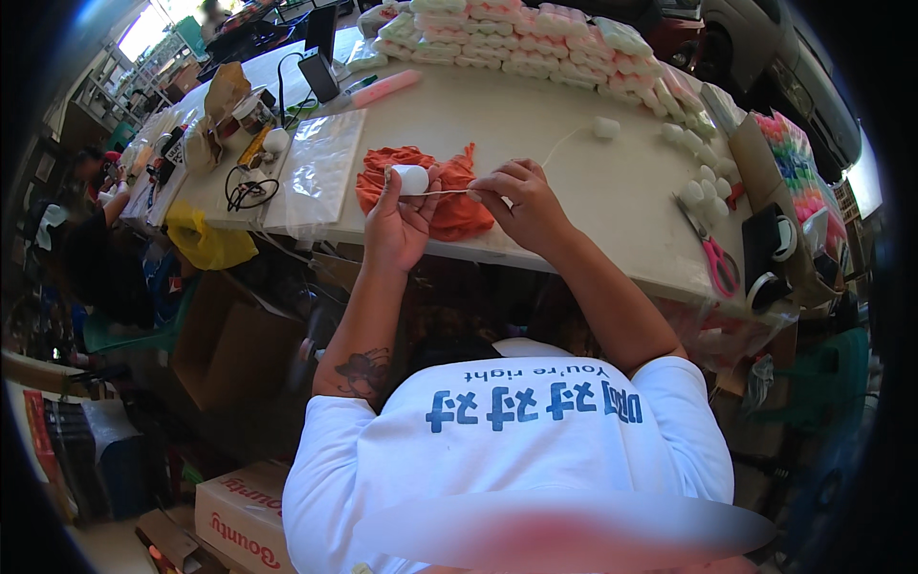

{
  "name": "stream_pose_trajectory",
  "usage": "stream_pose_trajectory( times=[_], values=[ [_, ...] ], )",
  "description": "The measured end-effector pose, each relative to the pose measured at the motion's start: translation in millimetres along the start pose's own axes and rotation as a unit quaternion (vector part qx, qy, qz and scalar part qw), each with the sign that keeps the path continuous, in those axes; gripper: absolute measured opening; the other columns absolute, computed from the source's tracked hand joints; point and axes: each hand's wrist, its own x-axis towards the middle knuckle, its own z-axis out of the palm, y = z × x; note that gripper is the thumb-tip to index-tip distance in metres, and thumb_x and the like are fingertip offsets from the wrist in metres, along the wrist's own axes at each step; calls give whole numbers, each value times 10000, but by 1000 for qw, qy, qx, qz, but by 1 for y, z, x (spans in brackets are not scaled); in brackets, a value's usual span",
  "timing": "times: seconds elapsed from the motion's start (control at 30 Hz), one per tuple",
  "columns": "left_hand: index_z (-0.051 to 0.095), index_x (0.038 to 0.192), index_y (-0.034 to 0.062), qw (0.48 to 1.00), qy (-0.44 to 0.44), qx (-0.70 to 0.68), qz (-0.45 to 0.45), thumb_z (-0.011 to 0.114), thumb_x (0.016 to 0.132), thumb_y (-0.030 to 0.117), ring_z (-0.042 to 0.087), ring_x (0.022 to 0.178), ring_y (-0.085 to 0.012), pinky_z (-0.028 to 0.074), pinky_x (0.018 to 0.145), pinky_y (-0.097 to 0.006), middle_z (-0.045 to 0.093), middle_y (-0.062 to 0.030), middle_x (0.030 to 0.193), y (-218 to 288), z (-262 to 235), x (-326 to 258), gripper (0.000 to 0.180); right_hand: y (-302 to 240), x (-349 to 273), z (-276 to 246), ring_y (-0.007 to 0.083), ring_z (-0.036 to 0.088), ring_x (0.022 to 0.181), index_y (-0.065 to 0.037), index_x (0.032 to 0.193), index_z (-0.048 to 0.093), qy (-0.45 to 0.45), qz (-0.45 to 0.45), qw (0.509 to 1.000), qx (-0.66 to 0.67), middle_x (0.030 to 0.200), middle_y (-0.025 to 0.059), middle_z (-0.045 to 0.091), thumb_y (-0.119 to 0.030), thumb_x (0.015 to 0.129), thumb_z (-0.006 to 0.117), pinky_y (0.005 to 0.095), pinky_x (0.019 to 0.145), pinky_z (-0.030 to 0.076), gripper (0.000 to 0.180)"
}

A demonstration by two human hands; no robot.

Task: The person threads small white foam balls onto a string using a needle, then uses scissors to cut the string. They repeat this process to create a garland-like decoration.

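Note:
My left hand (406, 215) is closed round a short white cylinder (409, 180), held upright-to-tilted between thumb and fingers; its exact kind I cannot make out. A thin white string (449, 192) runs from beside that cylinder to my right hand (516, 196), which pinches it. Beyond my right hand the string curves up toward another white cylinder (605, 127) lying on the table. A crumpled orange cloth (459, 222) lies under and behind both hands, near the table's front edge.
Scissors with pink handles (717, 263) and several white rounded pieces (706, 196) lie to the right, beside a cardboard box of colourful packs (798, 191). Wrapped packs (535, 43) are stacked at the back. A clear plastic sheet (320, 167) and a black cable (251, 189) lie left.

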Motion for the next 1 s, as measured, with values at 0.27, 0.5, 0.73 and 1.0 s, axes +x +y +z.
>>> stream_pose_trajectory(
  times=[0.27, 0.5, 0.73, 1.0],
  values=[
    [500, 1122, -6, 1000, -3, 14, 13, 557, 948, 276, 588, 1128, -297, 535, 946, -379, 589, -208, 1170, -4, 1, -3, 335, -4, -1, -10, 212, 582, 799, -117, 875, 680, 22, 9, 999, -22, 794, 16, 627, -130, 812, 712, 365, 862, 405, 72],
    [501, 1119, -2, 1000, -12, 11, -2, 548, 953, 280, 588, 1126, -297, 536, 944, -379, 593, -200, 1159, -4, 3, -5, 330, -7, -1, -12, 202, 588, 780, -116, 863, 675, 13, 4, 999, -45, 780, 15, 619, -141, 822, 702, 360, 848, 396, 55],
    [496, 1123, 1, 1000, -1, 18, 9, 551, 952, 272, 582, 1135, -301, 537, 942, -387, 596, -182, 1147, -6, 7, -5, 325, -9, 0, -14, 194, 584, 751, -118, 852, 674, 33, -24, 997, -66, 758, 10, 607, -145, 817, 708, 363, 845, 390, 55],
    [484, 1122, 11, 999, 10, 41, 34, 574, 942, 246, 575, 1137, -288, 518, 962, -382, 584, -154, 1146, -10, 10, -7, 309, -14, 1, -17, 188, 602, 769, -136, 862, 670, 18, -26, 996, -81, 795, 7, 622, -174, 830, 686, 400, 852, 377, 53]
  ],
)
